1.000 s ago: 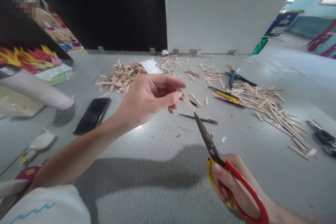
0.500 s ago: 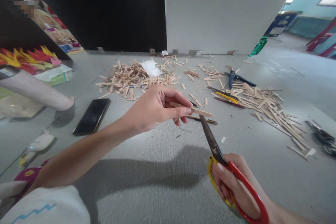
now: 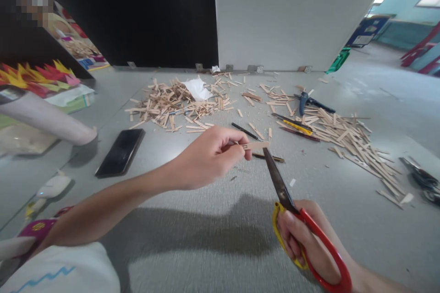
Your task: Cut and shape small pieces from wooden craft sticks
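My left hand [image 3: 209,158] pinches a flat wooden craft stick [image 3: 258,145] between thumb and fingers, its bare end pointing right. My right hand [image 3: 309,238] is closed around the red and yellow handles of a pair of scissors [image 3: 277,181]. The dark blades look almost closed, and their tip is at the underside of the stick near its free end; whether the stick lies between them I cannot tell. Beneath the stick, a black pen [image 3: 244,131] and another thin pen-like item [image 3: 268,157] lie on the grey surface.
Cut stick pieces [image 3: 165,100] are heaped at back left, with white paper [image 3: 198,89] on them. More sticks [image 3: 354,142] spread right, beside a yellow cutter knife [image 3: 297,127] and dark blue pliers-like tool [image 3: 304,102]. A phone [image 3: 120,152] lies left. Upright panels [image 3: 292,18] stand behind.
My left hand has rolled over and drawn slightly left with the craft stick, so less of its free end extends right. The scissors have barely moved.
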`<state>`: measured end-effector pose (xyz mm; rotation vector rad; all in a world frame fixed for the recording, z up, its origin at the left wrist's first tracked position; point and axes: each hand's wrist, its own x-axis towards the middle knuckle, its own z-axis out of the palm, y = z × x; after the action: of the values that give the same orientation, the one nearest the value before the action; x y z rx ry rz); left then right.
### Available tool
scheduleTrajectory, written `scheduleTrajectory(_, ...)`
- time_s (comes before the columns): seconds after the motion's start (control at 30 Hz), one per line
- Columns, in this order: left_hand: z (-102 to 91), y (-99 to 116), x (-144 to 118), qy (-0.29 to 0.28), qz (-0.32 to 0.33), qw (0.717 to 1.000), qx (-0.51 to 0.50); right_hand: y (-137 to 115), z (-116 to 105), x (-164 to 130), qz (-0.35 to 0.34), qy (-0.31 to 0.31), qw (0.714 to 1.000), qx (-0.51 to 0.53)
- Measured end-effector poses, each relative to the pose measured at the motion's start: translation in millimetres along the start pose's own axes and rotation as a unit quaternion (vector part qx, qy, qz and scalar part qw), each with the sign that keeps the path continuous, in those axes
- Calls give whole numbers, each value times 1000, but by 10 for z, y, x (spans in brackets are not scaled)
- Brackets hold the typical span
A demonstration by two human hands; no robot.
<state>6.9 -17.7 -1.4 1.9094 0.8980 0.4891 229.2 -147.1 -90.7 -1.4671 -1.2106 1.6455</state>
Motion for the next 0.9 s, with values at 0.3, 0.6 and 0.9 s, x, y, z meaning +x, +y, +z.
scheduleTrajectory(0.3,47,-24,-4,-5,7,999,-48,15,-1,10,0,-15,1000,-6)
scheduleTrajectory(0.6,21,-25,-38,-5,24,993,-120,31,-14,4,-63,-48,997,-21)
scheduleTrajectory(0.9,78,-25,-88,-23,31,998,-49,71,-68,-29,-128,-86,988,10)
